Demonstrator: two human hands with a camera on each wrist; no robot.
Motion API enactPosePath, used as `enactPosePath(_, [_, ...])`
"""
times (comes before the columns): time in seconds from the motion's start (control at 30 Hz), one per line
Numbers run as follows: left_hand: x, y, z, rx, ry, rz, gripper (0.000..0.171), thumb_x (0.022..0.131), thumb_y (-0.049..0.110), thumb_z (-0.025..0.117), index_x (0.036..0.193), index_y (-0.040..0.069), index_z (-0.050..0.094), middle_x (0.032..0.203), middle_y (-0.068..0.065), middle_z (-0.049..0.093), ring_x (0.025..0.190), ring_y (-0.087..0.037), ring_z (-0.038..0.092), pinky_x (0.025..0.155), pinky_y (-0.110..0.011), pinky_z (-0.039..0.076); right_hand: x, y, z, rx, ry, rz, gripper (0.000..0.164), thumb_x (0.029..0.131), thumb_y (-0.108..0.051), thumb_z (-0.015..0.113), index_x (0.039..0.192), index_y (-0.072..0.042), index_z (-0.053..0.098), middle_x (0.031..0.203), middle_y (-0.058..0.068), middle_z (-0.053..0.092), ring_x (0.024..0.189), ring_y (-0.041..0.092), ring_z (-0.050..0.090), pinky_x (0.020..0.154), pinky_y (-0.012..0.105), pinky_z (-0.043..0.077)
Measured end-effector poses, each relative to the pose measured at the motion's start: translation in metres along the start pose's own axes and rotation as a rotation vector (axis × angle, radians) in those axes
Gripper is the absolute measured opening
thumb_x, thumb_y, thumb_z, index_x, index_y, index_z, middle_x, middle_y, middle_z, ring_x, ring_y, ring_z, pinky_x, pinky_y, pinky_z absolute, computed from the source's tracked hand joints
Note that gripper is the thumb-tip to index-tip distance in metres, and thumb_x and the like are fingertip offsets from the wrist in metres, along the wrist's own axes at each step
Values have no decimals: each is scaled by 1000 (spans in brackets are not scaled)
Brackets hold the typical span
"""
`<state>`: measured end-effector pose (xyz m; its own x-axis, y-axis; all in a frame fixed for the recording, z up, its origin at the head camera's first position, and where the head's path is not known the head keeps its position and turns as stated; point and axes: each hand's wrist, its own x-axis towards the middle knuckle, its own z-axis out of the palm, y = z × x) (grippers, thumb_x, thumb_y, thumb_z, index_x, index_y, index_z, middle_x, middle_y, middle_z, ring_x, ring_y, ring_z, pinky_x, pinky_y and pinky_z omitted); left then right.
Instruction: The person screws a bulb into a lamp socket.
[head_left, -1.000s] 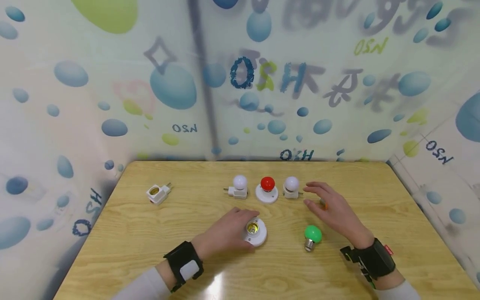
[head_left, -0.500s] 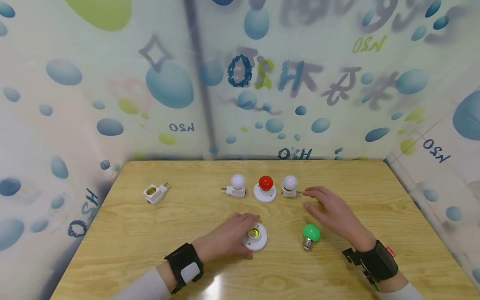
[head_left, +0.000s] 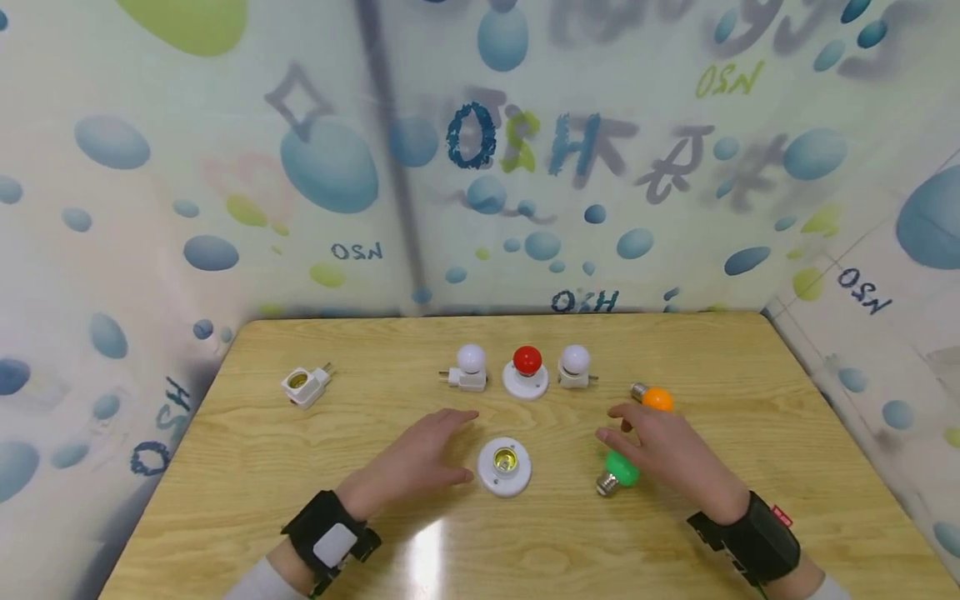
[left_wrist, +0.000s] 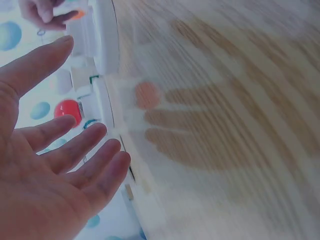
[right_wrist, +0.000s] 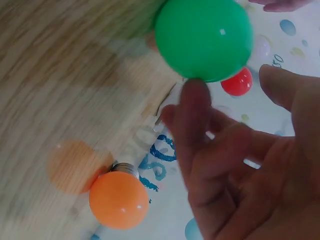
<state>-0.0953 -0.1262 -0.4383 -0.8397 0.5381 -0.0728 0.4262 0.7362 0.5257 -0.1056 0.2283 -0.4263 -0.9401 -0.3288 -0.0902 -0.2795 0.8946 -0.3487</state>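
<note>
A round white lamp holder (head_left: 505, 468) with a brass-coloured screw socket lies flat on the table, base down. Just left of it is my left hand (head_left: 412, 458), fingers apart and holding nothing; the left wrist view shows its bare palm. A green bulb (head_left: 622, 468) lies on its side to the right of the holder, its metal screw end toward the front left. My right hand (head_left: 671, 446) hangs over it and hides part of it. In the right wrist view a fingertip (right_wrist: 196, 92) is right at the green bulb's edge, while the thumb stands away from it.
An orange bulb (head_left: 657, 399) lies behind my right hand. Along the back stand a white bulb in a plug socket (head_left: 471, 367), a red bulb (head_left: 527, 361) on a round base and another white bulb (head_left: 575, 360). A bulbless plug socket (head_left: 306, 385) lies far left.
My left hand has let go of the lamp holder and drawn back left. My right hand has come lower over the green bulb, which has turned slightly; the orange bulb now shows.
</note>
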Motion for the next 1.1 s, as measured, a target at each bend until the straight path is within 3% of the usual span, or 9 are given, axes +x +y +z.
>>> enactPosePath(0.13, [-5, -6, -3, -1, 26, 10, 74, 78, 31, 77, 141, 6, 47, 137, -13, 52, 125, -30, 47, 102, -45, 37, 2, -3, 4, -57, -60, 39, 63, 87, -63, 52, 117, -9, 66, 91, -2, 66, 73, 11, 56, 68, 35, 52])
enactPosePath(0.3, [-9, -11, -3, -3, 37, 10, 72, 78, 30, 77, 140, 5, 49, 134, -12, 54, 121, -28, 50, 100, -44, 39, -3, -4, 9, -86, -97, 44, 64, 85, -67, 51, 112, -11, 68, 84, -5, 63, 67, 9, 52, 64, 31, 50])
enactPosePath(0.6, [-10, -13, -3, 3, 58, 0, 71, 78, 31, 76, 139, 6, 49, 135, -12, 53, 122, -29, 49, 100, -45, 39, -13, 1, 12, 59, -166, 23, 42, 90, -52, 58, 103, -13, 65, 83, -8, 58, 70, 8, 51, 65, 30, 47])
enactPosePath(0.77, [-9, -12, -5, 10, 56, -1, 72, 78, 31, 77, 139, 6, 49, 135, -13, 53, 122, -29, 49, 101, -45, 39, -15, 1, 10, 104, -126, -19, 33, 92, -43, 60, 107, -14, 64, 91, -6, 59, 76, 7, 52, 68, 31, 48])
enactPosePath(0.97, [-7, -10, -8, -2, 61, 2, 71, 78, 28, 77, 139, 5, 50, 135, -13, 53, 122, -29, 50, 101, -44, 39, -13, -4, 0, 150, -6, -57, 44, 94, -41, 58, 121, -7, 63, 110, 4, 64, 81, 11, 55, 68, 31, 49])
enactPosePath(1.1, [-7, -8, -7, -13, 58, 10, 68, 79, 29, 76, 138, 7, 51, 135, -11, 54, 123, -26, 49, 101, -42, 38, -9, -11, -4, 187, 32, -79, 51, 92, -51, 56, 119, -9, 64, 104, -2, 63, 75, 9, 53, 63, 27, 47])
